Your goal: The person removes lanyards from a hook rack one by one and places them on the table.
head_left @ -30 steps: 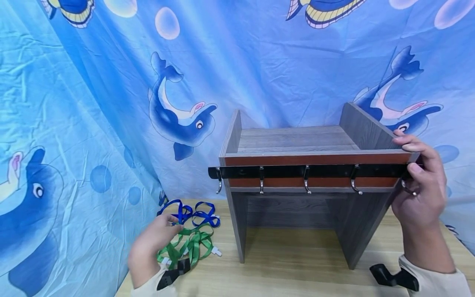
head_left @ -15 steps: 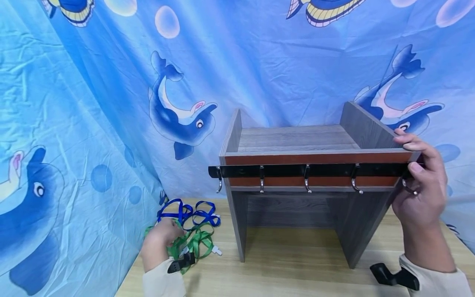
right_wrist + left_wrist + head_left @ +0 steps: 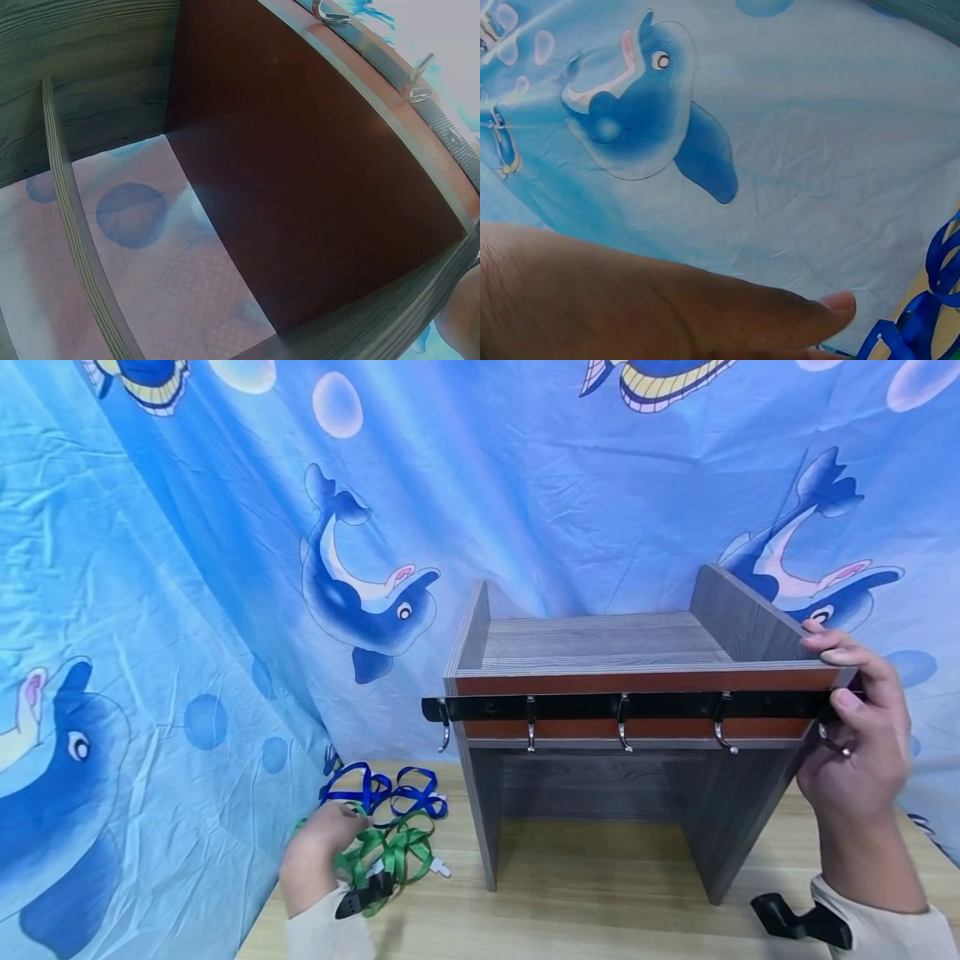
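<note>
Green lanyards (image 3: 408, 843) lie in a loose heap at the table's left, with white plastic pieces among them. My left hand (image 3: 318, 843) is over their left side; the thumb (image 3: 780, 315) is straight in the left wrist view, and the other fingers are mostly hidden. Beyond it lie blue lanyards (image 3: 420, 793). A grey wood-grain shelf (image 3: 600, 639) stands upright, a black hook rail (image 3: 577, 705) with several silver hooks across its reddish-brown front. My right hand (image 3: 862, 743) grips its right front corner, thumb at the rail's end and fingers over the side panel.
The light wooden tabletop (image 3: 585, 868) extends under and in front of the shelf. A blue curtain (image 3: 525, 510) printed with dolphins hangs behind and to the left. In the right wrist view, the shelf's brown inner panel (image 3: 300, 172) fills the middle.
My left hand has moved right and slightly down into the green lanyards, its fingers dipping and then rising a little. The right hand keeps its grip on the shelf.
</note>
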{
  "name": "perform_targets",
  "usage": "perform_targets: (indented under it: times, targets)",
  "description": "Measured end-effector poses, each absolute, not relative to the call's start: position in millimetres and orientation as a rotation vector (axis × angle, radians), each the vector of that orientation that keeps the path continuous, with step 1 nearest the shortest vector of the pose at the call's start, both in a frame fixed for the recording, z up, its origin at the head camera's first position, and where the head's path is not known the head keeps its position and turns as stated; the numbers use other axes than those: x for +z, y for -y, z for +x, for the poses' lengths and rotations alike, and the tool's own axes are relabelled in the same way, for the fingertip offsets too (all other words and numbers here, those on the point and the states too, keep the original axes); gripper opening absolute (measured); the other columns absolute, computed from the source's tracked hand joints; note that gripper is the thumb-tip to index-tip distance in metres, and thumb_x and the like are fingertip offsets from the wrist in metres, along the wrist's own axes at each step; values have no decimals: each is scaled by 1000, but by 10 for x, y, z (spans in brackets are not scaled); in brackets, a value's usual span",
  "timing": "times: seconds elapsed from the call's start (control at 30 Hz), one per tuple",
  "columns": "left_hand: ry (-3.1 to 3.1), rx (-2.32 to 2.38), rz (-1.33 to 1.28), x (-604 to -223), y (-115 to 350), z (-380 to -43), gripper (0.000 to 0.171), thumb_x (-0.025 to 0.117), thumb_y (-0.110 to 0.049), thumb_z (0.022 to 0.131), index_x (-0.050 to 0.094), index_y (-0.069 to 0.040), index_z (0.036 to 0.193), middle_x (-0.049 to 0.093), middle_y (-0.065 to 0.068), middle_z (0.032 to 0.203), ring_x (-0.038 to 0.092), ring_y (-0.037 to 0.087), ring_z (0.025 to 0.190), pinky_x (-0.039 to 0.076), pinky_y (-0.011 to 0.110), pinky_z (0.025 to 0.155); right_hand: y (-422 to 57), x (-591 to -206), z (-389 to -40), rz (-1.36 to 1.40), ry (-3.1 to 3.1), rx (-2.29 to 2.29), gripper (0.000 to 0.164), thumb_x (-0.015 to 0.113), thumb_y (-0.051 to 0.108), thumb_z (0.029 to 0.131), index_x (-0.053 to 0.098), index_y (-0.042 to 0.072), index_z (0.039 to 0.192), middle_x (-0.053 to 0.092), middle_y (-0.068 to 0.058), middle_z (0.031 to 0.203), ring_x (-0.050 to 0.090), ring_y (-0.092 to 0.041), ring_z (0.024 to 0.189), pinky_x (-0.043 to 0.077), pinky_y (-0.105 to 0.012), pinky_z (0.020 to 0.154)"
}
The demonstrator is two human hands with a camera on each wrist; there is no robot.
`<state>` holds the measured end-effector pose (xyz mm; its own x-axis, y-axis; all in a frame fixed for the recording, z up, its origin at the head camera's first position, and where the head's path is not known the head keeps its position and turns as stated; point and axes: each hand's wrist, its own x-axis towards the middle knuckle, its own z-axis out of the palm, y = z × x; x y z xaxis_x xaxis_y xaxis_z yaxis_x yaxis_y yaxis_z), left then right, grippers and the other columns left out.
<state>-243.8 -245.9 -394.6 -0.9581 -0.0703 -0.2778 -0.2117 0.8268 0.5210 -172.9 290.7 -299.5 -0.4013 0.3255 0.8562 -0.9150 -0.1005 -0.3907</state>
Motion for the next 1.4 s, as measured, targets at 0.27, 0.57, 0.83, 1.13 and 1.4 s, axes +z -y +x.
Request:
perform_targets:
  times: [0.27,0.57,0.83,1.13,1.4]
  targets:
    - [-2742,838,-241,-3876,2516,-2406,72,52,-41,107,41,12,153,43,41,155,44,62,140,46,71,108,-2894,-2999,-1737,705,1208,1665,40,35,1,97,62,-12,123,62,-18,138,38,-35,150,30,-35,126]
    - [-2946,892,-128,-3716,2439,-2406,85,47,-56,109,25,5,165,13,37,171,15,61,156,23,76,123,-2880,-2990,-1736,698,1195,1650,39,36,2,96,63,-11,121,63,-17,135,42,-34,148,33,-35,123]
    - [-3113,1118,32,-3519,2253,-2313,86,44,-67,106,20,-17,171,4,17,179,-4,47,165,9,80,124,-2850,-2969,-1755,716,1167,1656,37,37,0,95,63,-12,118,63,-18,133,44,-33,146,34,-35,121]
    - [-3272,1272,235,-3521,2096,-2311,70,55,-52,108,37,-16,165,22,17,177,2,45,166,10,79,125,-2848,-2986,-1765,721,1183,1647,37,38,1,95,63,-12,120,63,-17,134,44,-33,147,33,-36,122]
    - [-3402,1140,311,-3528,1971,-2341,68,58,-51,106,39,-22,165,16,12,179,-6,47,165,3,80,125,-2850,-2987,-1767,706,1194,1629,37,38,2,96,63,-11,120,63,-17,135,44,-32,146,33,-35,121]
